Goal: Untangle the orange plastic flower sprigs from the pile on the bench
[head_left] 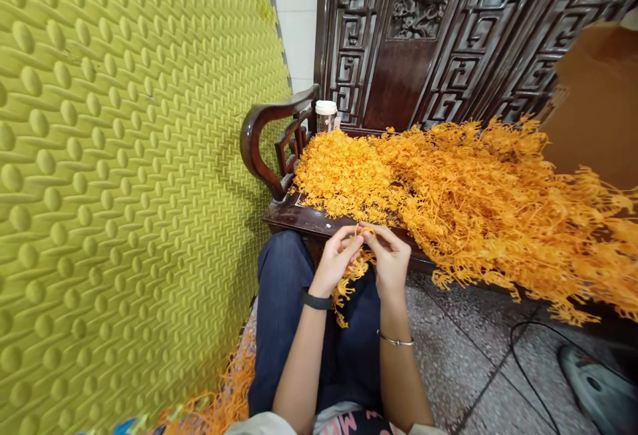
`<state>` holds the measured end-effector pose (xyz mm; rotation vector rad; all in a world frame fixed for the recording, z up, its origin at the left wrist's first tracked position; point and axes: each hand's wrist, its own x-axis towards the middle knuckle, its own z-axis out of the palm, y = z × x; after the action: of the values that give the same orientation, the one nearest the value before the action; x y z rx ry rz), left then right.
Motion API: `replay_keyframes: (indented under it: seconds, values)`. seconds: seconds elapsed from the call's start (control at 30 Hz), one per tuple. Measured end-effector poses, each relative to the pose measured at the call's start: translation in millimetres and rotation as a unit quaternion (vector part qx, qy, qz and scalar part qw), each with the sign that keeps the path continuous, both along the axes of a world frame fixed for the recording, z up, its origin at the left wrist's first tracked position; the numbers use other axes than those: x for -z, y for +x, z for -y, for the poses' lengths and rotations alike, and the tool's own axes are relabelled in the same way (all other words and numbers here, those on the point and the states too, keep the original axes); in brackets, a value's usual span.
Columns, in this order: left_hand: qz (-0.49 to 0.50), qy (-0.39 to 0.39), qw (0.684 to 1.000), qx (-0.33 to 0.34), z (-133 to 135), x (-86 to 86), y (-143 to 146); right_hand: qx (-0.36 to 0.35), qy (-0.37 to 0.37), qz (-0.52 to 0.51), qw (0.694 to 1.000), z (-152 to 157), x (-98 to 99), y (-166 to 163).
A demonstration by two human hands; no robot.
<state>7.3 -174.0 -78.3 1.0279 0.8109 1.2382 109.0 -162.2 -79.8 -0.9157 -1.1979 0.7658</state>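
Observation:
My left hand (341, 256) and my right hand (389, 252) meet above my lap, fingertips nearly touching. Both pinch an orange plastic flower strand (347, 287), its thin stem curving in a small loop between the fingers. Frilly orange pieces of the strand dangle below, between my wrists. Just beyond my hands, a loose pile of small orange plastic flower pieces (349, 169) lies on the dark wooden bench (304, 219). To its right spreads a larger heap of long orange flower stems (498, 202).
A lidded cup (326, 115) stands by the bench's curved armrest (256, 139). Green textured padding (124, 156) rises on the left. Orange strips (219, 402) lie at lower left. A brown sheet or box (598, 103) is at right, a black cable (528, 382) and shoe (593, 382) on the floor.

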Motion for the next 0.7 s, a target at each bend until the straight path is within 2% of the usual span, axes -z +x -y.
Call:
replay_keyframes:
  seconds: [0.07, 0.17, 0.27, 0.37, 0.43, 0.5, 0.57, 0.63, 0.7]
  values:
    - [0.014, 0.008, 1.000, -0.007, 1.3, 0.4, 10.9, 0.055, 0.032, -0.020, 0.998, 1.4, -2.9, 5.0]
    - [0.010, 0.020, 1.000, 0.013, 2.7, 0.1, 19.9, 0.140, 0.072, 0.013, 0.988, 6.5, -8.7, 13.4]
    - [0.019, 0.015, 0.998, 0.062, 3.6, -2.6, 18.4, 0.152, 0.091, 0.032, 0.984, 14.8, -14.5, 17.2]
    - [0.030, 0.008, 0.995, 0.092, 4.2, -5.1, 10.5, 0.106, 0.077, -0.046, 0.990, 20.4, -17.1, 13.6]
    - [0.036, 0.013, 0.995, 0.089, 5.0, -5.0, 4.6, 0.038, 0.028, -0.125, 0.991, 19.2, -16.0, 10.1]
    - [0.030, 0.019, 0.995, 0.093, 6.7, -3.8, -1.3, -0.060, -0.032, -0.228, 0.971, 13.6, -12.8, 9.5]
    - [0.001, 0.008, 0.988, 0.154, 8.6, -2.1, -7.3, -0.134, -0.065, -0.315, 0.937, 5.8, -9.0, 14.7]
    - [-0.029, -0.020, 0.971, 0.234, 9.3, -0.4, -13.0, -0.142, -0.052, -0.365, 0.919, -1.2, -6.1, 26.3]
    - [-0.018, -0.035, 0.975, 0.220, 7.3, 1.3, -17.5, -0.091, -0.019, -0.364, 0.927, -4.7, -5.2, 42.2]
